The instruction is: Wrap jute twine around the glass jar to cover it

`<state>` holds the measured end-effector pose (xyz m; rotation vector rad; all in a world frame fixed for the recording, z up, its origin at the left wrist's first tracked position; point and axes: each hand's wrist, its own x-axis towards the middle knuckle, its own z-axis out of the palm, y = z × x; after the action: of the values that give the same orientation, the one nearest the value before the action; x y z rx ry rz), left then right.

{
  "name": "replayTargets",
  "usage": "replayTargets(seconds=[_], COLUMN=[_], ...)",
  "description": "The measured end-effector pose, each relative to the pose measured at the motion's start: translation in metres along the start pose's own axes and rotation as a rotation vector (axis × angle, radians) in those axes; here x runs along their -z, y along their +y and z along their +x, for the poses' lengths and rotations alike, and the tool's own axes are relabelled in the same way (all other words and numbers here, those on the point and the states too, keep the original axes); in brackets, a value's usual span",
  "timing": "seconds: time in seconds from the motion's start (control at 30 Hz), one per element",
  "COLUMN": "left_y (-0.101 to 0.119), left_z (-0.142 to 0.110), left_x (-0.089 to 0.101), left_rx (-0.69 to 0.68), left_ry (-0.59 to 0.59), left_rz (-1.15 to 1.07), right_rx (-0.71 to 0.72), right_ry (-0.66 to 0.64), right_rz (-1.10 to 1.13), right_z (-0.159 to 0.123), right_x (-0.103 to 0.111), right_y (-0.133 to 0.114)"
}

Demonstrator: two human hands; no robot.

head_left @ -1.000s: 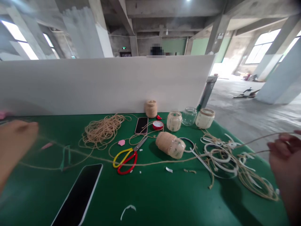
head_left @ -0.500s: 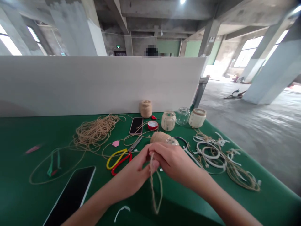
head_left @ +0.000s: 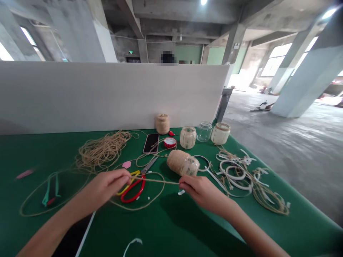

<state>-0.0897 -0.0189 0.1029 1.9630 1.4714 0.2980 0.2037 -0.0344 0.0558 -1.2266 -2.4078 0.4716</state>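
A length of jute twine is stretched nearly level between my two hands. My left hand is closed on it at the left, above the handles of the red and yellow scissors. At the other end my right hand pinches the twine just in front of a jar lying on its side, partly wrapped in twine. A slack loop of twine hangs below the taut stretch, over the green table. Part of the yellow scissor handle is hidden by my left hand.
Tangled twine lies at the left, near a green-handled tool. Behind are a phone, a red tape roll, a wrapped jar and a clear jar. White rings and scraps lie right. A white partition closes the back.
My hands were together in front of the lying jar with a twine loop hanging down. They have moved apart, left and right, pulling the twine straight between them.
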Motion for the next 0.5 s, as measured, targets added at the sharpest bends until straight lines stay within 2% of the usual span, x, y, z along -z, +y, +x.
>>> replayTargets(seconds=[0.13,0.23,0.3,0.33,0.43,0.5], left_y=[-0.026,-0.029,-0.016,-0.006,0.028,0.045], left_z=[0.003,0.010,0.014,0.016,0.020,0.024], left_x=[0.010,-0.003,-0.021,-0.032,-0.064,-0.079], left_rx=[0.007,0.022,-0.091,-0.162,-0.303,-0.323], left_ry=[0.029,0.101,0.249,0.285,0.113,0.079], left_rz=[0.163,0.352,0.407,0.366,0.052,-0.106], right_rx=[-0.023,0.010,0.077,0.123,0.222,0.247], right_ry=[0.009,0.034,0.026,0.018,0.057,0.101], right_rz=[0.049,-0.031,-0.131,-0.179,-0.281,-0.283], right_z=[-0.002,0.003,0.009,0.013,0.025,0.029], right_x=[0.003,-0.002,-0.010,-0.014,-0.026,-0.028], right_y=[0.009,0.004,-0.002,-0.006,-0.011,-0.011])
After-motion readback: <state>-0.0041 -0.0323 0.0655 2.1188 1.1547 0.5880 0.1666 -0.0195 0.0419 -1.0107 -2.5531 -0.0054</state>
